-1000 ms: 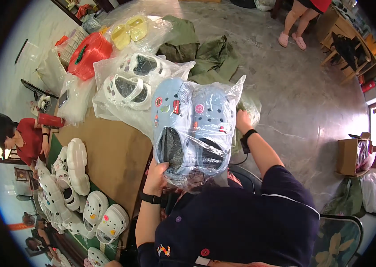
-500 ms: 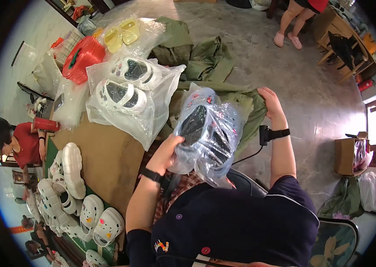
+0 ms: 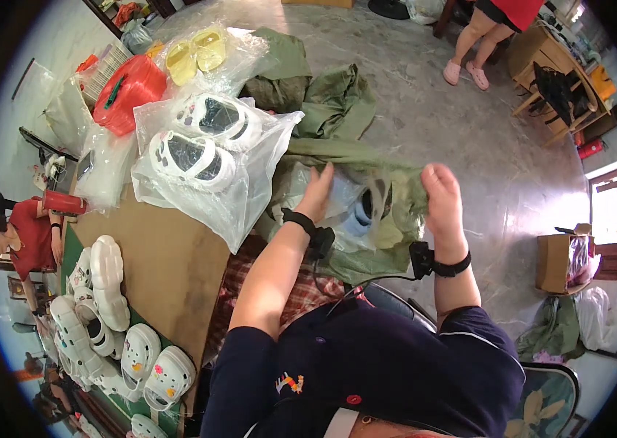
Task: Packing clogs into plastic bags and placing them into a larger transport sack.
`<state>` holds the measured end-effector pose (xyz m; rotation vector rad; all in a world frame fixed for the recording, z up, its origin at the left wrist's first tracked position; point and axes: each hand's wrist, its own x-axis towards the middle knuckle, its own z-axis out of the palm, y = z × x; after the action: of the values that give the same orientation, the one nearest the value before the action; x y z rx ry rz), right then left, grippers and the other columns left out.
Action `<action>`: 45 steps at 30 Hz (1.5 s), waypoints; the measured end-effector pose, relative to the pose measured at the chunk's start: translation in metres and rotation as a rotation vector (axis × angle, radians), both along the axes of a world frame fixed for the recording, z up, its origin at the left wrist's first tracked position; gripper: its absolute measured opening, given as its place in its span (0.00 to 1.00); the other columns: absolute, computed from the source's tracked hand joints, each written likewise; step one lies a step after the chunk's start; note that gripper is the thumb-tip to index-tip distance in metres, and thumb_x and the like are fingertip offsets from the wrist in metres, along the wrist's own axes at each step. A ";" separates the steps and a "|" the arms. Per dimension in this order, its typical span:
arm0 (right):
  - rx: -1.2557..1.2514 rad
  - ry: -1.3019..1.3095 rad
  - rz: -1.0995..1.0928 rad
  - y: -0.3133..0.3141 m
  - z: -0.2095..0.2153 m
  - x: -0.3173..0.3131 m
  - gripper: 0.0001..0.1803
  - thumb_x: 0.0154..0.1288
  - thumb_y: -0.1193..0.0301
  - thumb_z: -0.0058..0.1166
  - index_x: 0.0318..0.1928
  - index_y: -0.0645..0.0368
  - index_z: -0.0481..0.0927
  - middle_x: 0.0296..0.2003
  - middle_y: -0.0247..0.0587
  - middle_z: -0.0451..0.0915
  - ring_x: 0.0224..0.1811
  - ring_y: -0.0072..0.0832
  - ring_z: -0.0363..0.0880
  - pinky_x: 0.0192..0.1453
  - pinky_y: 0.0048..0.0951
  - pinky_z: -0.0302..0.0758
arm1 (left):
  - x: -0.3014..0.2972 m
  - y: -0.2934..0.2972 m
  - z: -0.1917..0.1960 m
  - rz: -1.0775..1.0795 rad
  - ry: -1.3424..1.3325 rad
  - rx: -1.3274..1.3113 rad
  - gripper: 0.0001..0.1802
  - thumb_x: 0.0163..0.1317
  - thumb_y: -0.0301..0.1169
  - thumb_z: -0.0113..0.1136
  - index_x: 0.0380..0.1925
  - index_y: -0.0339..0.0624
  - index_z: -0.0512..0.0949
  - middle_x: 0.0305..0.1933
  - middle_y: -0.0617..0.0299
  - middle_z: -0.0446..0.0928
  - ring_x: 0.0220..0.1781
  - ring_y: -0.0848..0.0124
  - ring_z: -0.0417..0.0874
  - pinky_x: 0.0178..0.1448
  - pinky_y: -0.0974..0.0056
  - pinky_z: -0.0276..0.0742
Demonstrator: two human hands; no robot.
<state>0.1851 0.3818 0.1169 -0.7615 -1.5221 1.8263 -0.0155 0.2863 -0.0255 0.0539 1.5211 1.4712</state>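
A pair of light blue clogs (image 3: 358, 219) in a clear plastic bag lies down inside the mouth of a green woven sack (image 3: 367, 270). The clogs are smeared by motion and partly covered by the sack's side. My left hand (image 3: 317, 196) is at the sack's mouth, just left of the clogs, fingers stretched forward and slightly apart. At the sack's right edge, my right hand (image 3: 442, 204) grips the green fabric and holds it up. White clogs with dark insoles (image 3: 195, 157) rest in a clear plastic bag (image 3: 246, 197) to the left.
Several white clogs (image 3: 144, 354) are heaped on the brown-topped table (image 3: 170, 248) at left. A red string roll (image 3: 129, 95) and yellow clogs (image 3: 195, 55) lie farther back. A co-worker in red (image 3: 31, 233) stands left; another person's legs (image 3: 477, 44) show far right, near a cardboard box (image 3: 564, 263).
The bagged blue clogs have gone from my left hand's hold down into the green sack. My left hand has moved up and right; my right hand still holds the sack's edge.
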 end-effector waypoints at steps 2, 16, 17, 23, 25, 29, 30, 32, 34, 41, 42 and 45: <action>-0.175 0.081 -0.177 0.018 -0.001 -0.008 0.09 0.71 0.70 0.52 0.41 0.64 0.79 0.32 0.26 0.78 0.33 0.15 0.71 0.39 0.19 0.70 | 0.012 0.000 -0.005 0.084 -0.052 -0.021 0.38 0.66 0.48 0.54 0.65 0.29 0.61 0.69 0.41 0.62 0.71 0.52 0.63 0.71 0.55 0.62; 0.975 -0.334 -0.384 -0.035 0.012 -0.054 0.31 0.54 0.75 0.63 0.59 0.63 0.68 0.59 0.50 0.68 0.64 0.43 0.63 0.66 0.41 0.64 | 0.002 -0.200 0.154 -0.508 0.838 0.020 0.26 0.65 0.33 0.59 0.62 0.37 0.68 0.60 0.51 0.73 0.60 0.62 0.75 0.62 0.59 0.72; 0.971 -0.280 -0.323 -0.052 0.018 -0.060 0.31 0.54 0.75 0.63 0.59 0.63 0.68 0.59 0.50 0.68 0.64 0.43 0.63 0.66 0.41 0.64 | 0.001 -0.220 0.157 -0.410 0.864 0.053 0.26 0.65 0.32 0.59 0.62 0.38 0.69 0.59 0.53 0.73 0.60 0.61 0.76 0.61 0.60 0.73; 0.980 0.156 0.402 -0.172 0.035 -0.133 0.20 0.51 0.79 0.61 0.47 0.61 0.75 0.52 0.50 0.75 0.56 0.44 0.73 0.61 0.40 0.67 | 0.008 -0.340 0.190 0.140 1.300 -0.086 0.19 0.61 0.25 0.59 0.53 0.38 0.75 0.53 0.53 0.76 0.55 0.60 0.77 0.60 0.61 0.72; 0.921 0.233 0.741 -0.223 0.036 -0.164 0.18 0.52 0.77 0.62 0.45 0.61 0.76 0.49 0.49 0.77 0.53 0.46 0.75 0.58 0.39 0.71 | 0.018 -0.379 0.203 0.333 1.356 -0.170 0.18 0.59 0.25 0.60 0.51 0.38 0.75 0.50 0.52 0.76 0.53 0.55 0.77 0.58 0.59 0.72; 1.029 0.351 1.181 -0.322 0.032 -0.207 0.17 0.54 0.70 0.61 0.44 0.62 0.78 0.46 0.50 0.77 0.52 0.47 0.74 0.58 0.41 0.70 | 0.043 -0.461 0.202 0.644 1.426 -0.420 0.17 0.58 0.24 0.60 0.49 0.38 0.76 0.48 0.51 0.77 0.52 0.56 0.78 0.56 0.59 0.73; 1.043 0.396 1.233 -0.345 0.027 -0.213 0.17 0.54 0.70 0.61 0.44 0.62 0.78 0.46 0.50 0.77 0.52 0.47 0.74 0.58 0.41 0.71 | 0.048 -0.479 0.203 0.727 1.433 -0.467 0.17 0.58 0.23 0.60 0.48 0.37 0.76 0.48 0.51 0.77 0.51 0.55 0.78 0.56 0.58 0.73; 1.057 0.451 1.294 -0.384 0.024 -0.217 0.17 0.54 0.70 0.61 0.44 0.62 0.78 0.46 0.51 0.77 0.52 0.47 0.74 0.58 0.41 0.71 | 0.054 -0.526 0.207 0.733 1.499 -0.822 0.19 0.57 0.23 0.59 0.50 0.37 0.75 0.48 0.47 0.77 0.51 0.50 0.77 0.56 0.54 0.71; 1.103 0.428 1.528 -0.418 0.024 -0.219 0.20 0.52 0.68 0.63 0.46 0.62 0.78 0.48 0.52 0.77 0.53 0.47 0.74 0.60 0.42 0.71 | 0.056 -0.568 0.208 0.736 1.445 -1.100 0.22 0.56 0.23 0.56 0.53 0.38 0.73 0.49 0.47 0.76 0.53 0.49 0.76 0.59 0.50 0.69; 1.271 0.498 1.419 -0.474 -0.004 -0.192 0.46 0.45 0.62 0.72 0.64 0.58 0.63 0.62 0.59 0.63 0.64 0.54 0.63 0.66 0.48 0.64 | 0.048 -0.644 0.164 0.397 1.060 -1.549 0.29 0.57 0.25 0.52 0.62 0.42 0.67 0.65 0.54 0.69 0.70 0.55 0.65 0.71 0.39 0.56; 1.266 0.426 1.432 -0.476 -0.010 -0.192 0.50 0.44 0.62 0.73 0.66 0.57 0.60 0.64 0.61 0.60 0.66 0.55 0.61 0.67 0.49 0.63 | 0.042 -0.642 0.168 0.351 0.974 -1.499 0.30 0.57 0.25 0.54 0.63 0.44 0.66 0.67 0.55 0.67 0.73 0.54 0.62 0.72 0.38 0.53; 1.262 0.389 1.368 -0.475 -0.023 -0.186 0.51 0.43 0.63 0.73 0.67 0.58 0.59 0.64 0.61 0.60 0.66 0.56 0.61 0.67 0.49 0.64 | 0.026 -0.642 0.163 0.262 1.024 -1.430 0.33 0.56 0.26 0.56 0.64 0.46 0.65 0.65 0.55 0.70 0.73 0.54 0.62 0.72 0.38 0.53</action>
<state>-0.0006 -0.0933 0.0935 1.4095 -2.5504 0.9999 0.0108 -0.3556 0.1377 -0.2967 3.1787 0.1177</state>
